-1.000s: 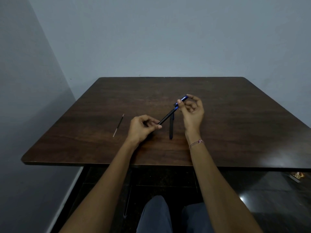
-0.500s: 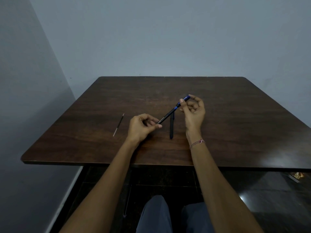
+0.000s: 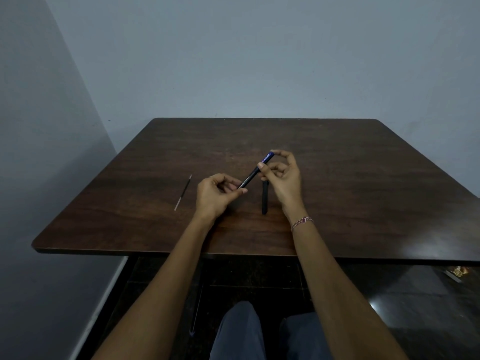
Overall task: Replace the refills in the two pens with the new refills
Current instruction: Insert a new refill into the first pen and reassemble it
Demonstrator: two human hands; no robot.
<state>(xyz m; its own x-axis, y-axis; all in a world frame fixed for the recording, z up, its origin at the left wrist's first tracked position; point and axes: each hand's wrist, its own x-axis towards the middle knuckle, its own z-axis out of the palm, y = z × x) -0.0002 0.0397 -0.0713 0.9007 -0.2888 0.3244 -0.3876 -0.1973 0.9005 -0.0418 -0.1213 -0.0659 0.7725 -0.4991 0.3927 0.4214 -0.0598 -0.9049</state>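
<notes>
1. Two grips on one pen. The left grip [image 3: 215, 196] pinches the near, lower end of a blue-and-black pen [image 3: 253, 174] between thumb and fingertips, just beside a patch of white print on the barrel.
2. The right grip [image 3: 284, 178] holds the far, upper end: thumb against the barrel where black meets blue, forefinger curled over the blue tip, other fingers loosely bent.
3. The pen is off the bench [image 3: 363, 178], slanted, low end toward the left, blue end up and away to the right.
4. A second, black pen [image 3: 265, 201] lies flat on the bench just beside the right wrist, pointing roughly toward the person. Its far end is hidden behind the right grip.
5. A thin refill [image 3: 183, 192] lies alone on the bench, well apart to the left of the left grip. It has a dark middle and a pale near end.
6. Cannot tell whether the held pen is unscrewed or has a refill inside; the print is too small to read.
7. A chain bracelet [image 3: 302, 222] sits on the right wrist.
8. The bench is dark brown wood grain with rounded corners and a dull shine at the near right.
9. A plain grey wall [image 3: 259, 61] stands behind and to the left. The glossy dark floor [image 3: 415, 307] shows below, and grey trousers [image 3: 239, 331] at the bottom edge. A small object [image 3: 455, 272] on the floor at right is too dim to identify.
</notes>
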